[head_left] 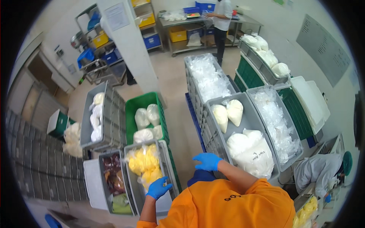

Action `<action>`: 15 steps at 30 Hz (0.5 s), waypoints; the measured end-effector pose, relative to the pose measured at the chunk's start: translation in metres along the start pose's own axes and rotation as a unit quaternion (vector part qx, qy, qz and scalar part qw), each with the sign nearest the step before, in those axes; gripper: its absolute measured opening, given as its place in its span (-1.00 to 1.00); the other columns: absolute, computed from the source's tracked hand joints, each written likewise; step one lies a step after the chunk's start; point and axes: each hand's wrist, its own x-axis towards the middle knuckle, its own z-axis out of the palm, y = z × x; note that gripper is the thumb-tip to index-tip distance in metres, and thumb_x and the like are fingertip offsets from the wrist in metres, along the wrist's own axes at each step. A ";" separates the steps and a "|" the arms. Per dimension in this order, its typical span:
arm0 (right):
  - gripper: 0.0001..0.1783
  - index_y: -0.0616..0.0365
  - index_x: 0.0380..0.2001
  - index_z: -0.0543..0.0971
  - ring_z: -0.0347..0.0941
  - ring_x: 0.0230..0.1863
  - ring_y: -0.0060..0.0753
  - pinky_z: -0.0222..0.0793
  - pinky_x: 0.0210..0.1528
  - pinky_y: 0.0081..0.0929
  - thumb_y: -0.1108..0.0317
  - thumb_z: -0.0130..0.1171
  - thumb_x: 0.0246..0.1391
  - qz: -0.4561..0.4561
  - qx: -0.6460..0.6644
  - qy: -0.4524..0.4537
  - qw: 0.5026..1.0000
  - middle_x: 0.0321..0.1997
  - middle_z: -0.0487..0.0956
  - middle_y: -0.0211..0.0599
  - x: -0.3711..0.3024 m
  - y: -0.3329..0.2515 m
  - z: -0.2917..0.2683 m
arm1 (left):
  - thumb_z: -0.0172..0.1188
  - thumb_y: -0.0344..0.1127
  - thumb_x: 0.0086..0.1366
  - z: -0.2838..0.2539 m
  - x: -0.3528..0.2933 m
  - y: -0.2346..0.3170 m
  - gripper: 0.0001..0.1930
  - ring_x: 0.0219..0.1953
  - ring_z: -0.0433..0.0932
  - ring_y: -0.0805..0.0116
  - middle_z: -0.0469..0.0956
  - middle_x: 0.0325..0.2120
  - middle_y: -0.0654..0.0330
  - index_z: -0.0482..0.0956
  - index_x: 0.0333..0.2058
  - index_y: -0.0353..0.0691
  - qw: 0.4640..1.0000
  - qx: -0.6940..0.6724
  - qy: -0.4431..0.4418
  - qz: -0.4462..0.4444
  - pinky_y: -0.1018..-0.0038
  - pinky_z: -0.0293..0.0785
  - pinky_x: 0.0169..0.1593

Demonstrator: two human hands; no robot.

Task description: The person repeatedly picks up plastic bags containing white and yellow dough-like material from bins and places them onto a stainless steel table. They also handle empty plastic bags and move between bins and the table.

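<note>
My left hand (pixel 158 188), in a blue glove, is over the edge of a grey crate with its fingers apart and nothing in them. Clear bags of yellow pieces (pixel 143 161) lie in that crate (pixel 164 205), just beyond the fingers. My right hand (pixel 208 162), gloved alike, is held out empty with fingers spread, left of a deep grey crate (pixel 243 102). Inside this crate sit a large bag of white powder (pixel 255 156) with handwriting on it and two smaller bags of pale powder (pixel 235 113).
Crates of clear bags (pixel 208 78) stand ahead and right. A green crate (pixel 131 108) with white bags and a crate of dark packs (pixel 113 171) are left. A white pillar (pixel 131 45) rises behind. One person (pixel 224 17) stands at the far table; another (pixel 317 171) bends at right.
</note>
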 end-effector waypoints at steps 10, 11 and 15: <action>-0.44 0.12 0.07 0.57 0.53 0.06 0.03 0.41 0.16 -0.22 0.00 0.19 0.09 0.058 0.187 0.028 0.980 0.07 0.59 -0.03 0.115 0.093 -0.089 | 0.15 0.19 0.26 0.019 0.320 -0.074 -0.35 0.05 0.58 0.00 0.58 0.05 -0.05 0.50 0.13 -0.22 0.983 -0.043 -0.180 0.020 0.24 0.46 0.14; -0.43 0.13 0.07 0.57 0.53 0.06 0.00 0.41 0.16 -0.24 0.01 0.20 0.09 0.055 0.203 0.075 0.975 0.06 0.59 -0.04 0.139 0.109 -0.106 | 0.15 0.16 0.28 0.005 0.337 -0.066 -0.39 0.05 0.58 0.02 0.59 0.02 -0.07 0.54 0.08 -0.24 0.974 -0.095 -0.203 -0.002 0.25 0.46 0.13; -0.44 0.15 0.08 0.57 0.54 0.08 -0.09 0.41 0.17 -0.28 0.03 0.24 0.10 0.092 0.244 0.152 0.953 0.07 0.59 -0.07 0.235 0.130 -0.234 | 0.16 0.02 0.31 -0.056 0.401 -0.116 -0.55 -0.19 0.64 0.14 0.66 -0.19 0.01 0.64 -0.09 -0.27 0.977 -0.107 -0.184 -0.005 0.26 0.51 -0.09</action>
